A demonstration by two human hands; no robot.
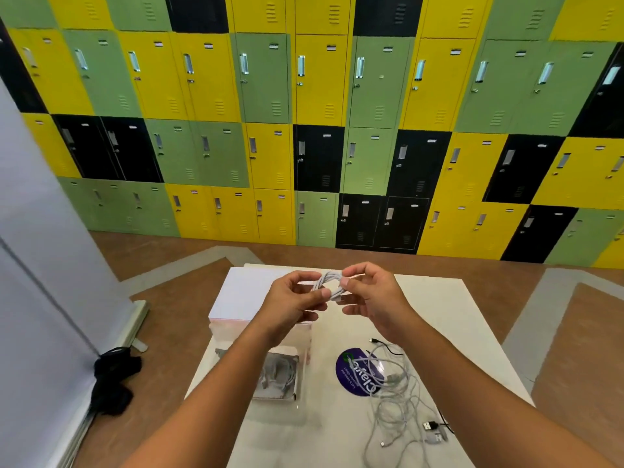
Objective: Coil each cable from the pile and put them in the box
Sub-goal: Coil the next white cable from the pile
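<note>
1. Pinching the coiled cable [329,286] from both sides, left hand [293,298] and right hand [374,298] hold it raised above the table [456,332]; its long axis runs roughly across, hand to hand.
2. The box [274,396] lies below the coil, toward the person, under the left forearm; the left hand is judged nearer.
3. The loose pile [391,393] lies lower right, well apart from the box.
</note>
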